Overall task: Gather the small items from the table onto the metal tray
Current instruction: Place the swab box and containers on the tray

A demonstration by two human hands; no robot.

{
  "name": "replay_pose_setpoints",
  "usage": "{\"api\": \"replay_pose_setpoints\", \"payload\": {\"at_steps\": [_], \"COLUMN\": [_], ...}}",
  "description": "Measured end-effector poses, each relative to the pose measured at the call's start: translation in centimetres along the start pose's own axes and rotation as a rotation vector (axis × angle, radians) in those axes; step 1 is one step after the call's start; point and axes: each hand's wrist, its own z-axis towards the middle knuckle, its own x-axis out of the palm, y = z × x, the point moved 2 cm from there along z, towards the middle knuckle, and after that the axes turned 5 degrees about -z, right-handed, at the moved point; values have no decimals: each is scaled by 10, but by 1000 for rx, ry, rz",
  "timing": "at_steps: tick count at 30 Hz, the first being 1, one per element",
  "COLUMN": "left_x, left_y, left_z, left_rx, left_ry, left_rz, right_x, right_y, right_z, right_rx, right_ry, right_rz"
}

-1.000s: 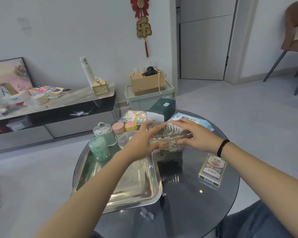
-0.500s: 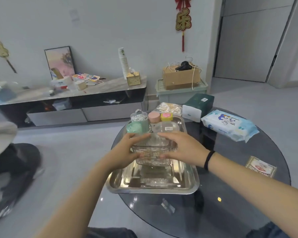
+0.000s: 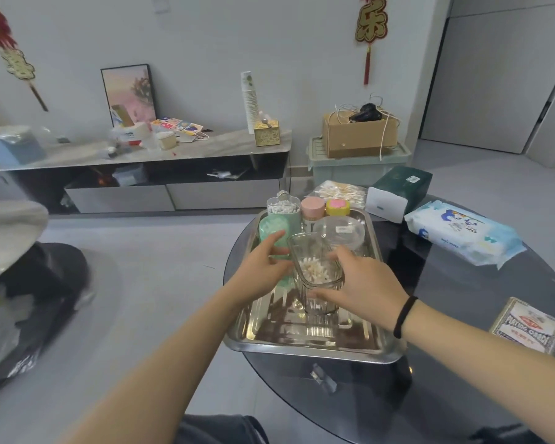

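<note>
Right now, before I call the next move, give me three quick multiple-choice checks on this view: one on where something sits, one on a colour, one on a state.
1. Where is the playing card box?
A. on the metal tray
B. on the glass table right of the tray
C. on the floor

2. What colour is the lid of the small jar beside the pink-lidded jar?
A. yellow
B. black
C. red

3. What state is the clear ribbed container in?
A. lying on its side, empty
B. upright in the tray, open-topped, between both hands
C. capped, on the bare table

Answers:
1 B: the box lies on the dark glass table, clear of the metal tray.
2 A: the yellow-lidded jar stands at the tray's far end.
3 B: the left hand and right hand flank it, with small pale items inside.
</note>
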Motion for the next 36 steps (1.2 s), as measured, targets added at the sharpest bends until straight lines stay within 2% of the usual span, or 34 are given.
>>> {"api": "replay_pose_setpoints", "payload": {"at_steps": [4, 6, 10, 12, 16, 23, 28, 32, 36], "left_x": [4, 1, -7, -9, -11, -10, -12, -25, -52], "left_y": [-4, -6, -14, -12, -2, 16, 19, 13, -1], "left_z": [2, 6, 19, 31, 48, 44, 39, 32, 24], "left_rx": [-69, -3, 187, 165, 66, 36, -45, -8, 44], "left_ry": [23, -57, -341, -344, -205, -247, -183, -230, -375], "left_rz": [-222, -77, 352, 427, 365, 206, 261, 260, 144], "right_x": [2, 3, 6, 8, 8, 6, 5, 6, 11], "right_y": [6, 7, 5, 3, -3, -4, -13, -13, -5], "right_z": [0, 1, 3, 0, -2, -5, -11, -9, 1], "right_rx": [-70, -112, -123, -113, -157, -141, -105, -111, -120], "right_ry": [-12, -39, -46, 1, 11, -4, 40, 55, 7], "right_rz": [69, 48, -17, 46, 60, 62, 58, 124, 205]}}
